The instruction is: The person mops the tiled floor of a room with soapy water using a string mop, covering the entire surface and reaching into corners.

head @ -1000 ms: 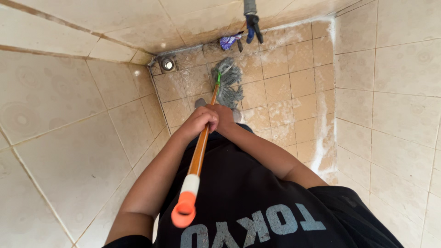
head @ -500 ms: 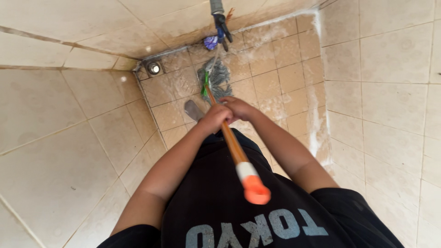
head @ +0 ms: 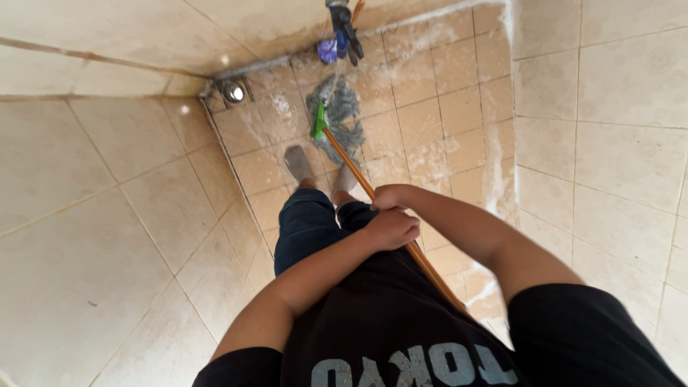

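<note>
Both fists closed on mop handle: left hand, right hand. Handle's end hidden behind torso at 5 o'clock; mop head at 12.

Wet beige tiled floor carries a grey mop head, 2 grey-socked feet, soap foam and a round drain.

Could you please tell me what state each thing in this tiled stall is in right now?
Left hand: closed around the mop handle.
Right hand: closed on the handle, further down.
Mop handle: slanted.
Mop head: strands spread on the floor.
Floor: wet, soapy.
Floor drain: uncovered, in the corner.
</note>
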